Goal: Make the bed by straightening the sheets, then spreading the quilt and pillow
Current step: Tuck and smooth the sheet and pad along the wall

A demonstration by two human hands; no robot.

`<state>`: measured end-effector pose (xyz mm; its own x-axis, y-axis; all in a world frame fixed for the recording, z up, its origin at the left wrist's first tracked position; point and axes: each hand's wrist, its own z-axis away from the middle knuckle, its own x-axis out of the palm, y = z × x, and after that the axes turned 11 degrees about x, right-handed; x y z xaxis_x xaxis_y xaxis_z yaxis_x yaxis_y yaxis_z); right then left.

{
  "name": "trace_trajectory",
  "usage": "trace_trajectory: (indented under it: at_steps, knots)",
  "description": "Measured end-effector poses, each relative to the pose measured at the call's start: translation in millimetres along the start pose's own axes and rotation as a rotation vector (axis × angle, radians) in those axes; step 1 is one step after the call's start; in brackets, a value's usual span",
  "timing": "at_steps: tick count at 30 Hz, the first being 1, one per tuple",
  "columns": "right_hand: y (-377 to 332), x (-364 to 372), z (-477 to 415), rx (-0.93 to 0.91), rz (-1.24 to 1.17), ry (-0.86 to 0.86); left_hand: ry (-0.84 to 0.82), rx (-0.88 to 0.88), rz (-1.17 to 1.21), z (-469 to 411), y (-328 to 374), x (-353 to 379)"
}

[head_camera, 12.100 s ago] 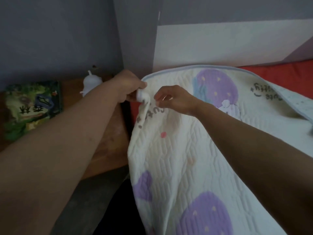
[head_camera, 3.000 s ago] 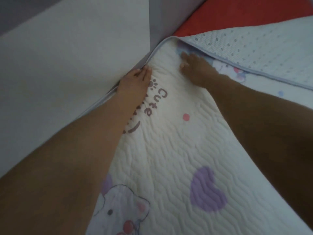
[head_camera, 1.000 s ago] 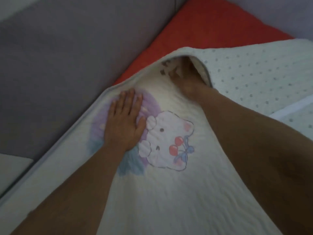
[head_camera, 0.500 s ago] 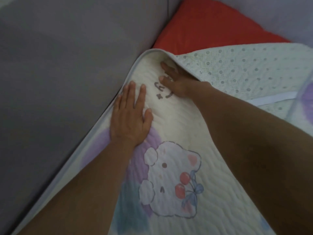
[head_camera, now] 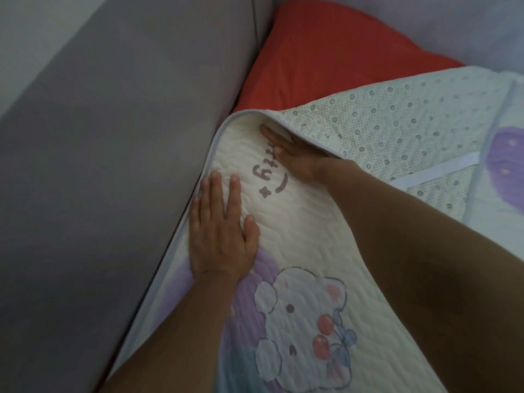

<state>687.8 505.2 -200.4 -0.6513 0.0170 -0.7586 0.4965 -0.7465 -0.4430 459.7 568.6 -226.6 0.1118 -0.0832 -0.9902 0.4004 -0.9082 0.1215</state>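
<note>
A cream quilted sheet (head_camera: 297, 228) with a bear print and purple shapes lies over the red mattress (head_camera: 320, 52). Its far part is folded back, and the dotted underside (head_camera: 397, 123) faces up. My left hand (head_camera: 219, 236) presses flat on the sheet beside its piped edge, fingers straight. My right hand (head_camera: 295, 154) lies flat on the sheet too, with its fingers reaching under the folded flap near the printed letters.
A grey padded wall (head_camera: 113, 165) runs along the left side of the bed, tight against the sheet's edge. Bare red mattress shows at the far corner. More of the folded sheet with a purple print (head_camera: 507, 165) lies at the right.
Both hands have slid further along the sheet towards the far corner. The flap has been pushed back a little, and more printed letters show.
</note>
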Motion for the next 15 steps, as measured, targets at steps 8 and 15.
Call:
trace_trajectory:
  at_steps: [8, 15]
  knots:
    - [5, -1, -9, 0.027, 0.025, -0.016, -0.022, -0.003, 0.005, -1, 2, -2]
    - [-4, -28, -4, -0.061, 0.157, -0.117, 0.125, 0.090, 0.045, -49, 22, -18]
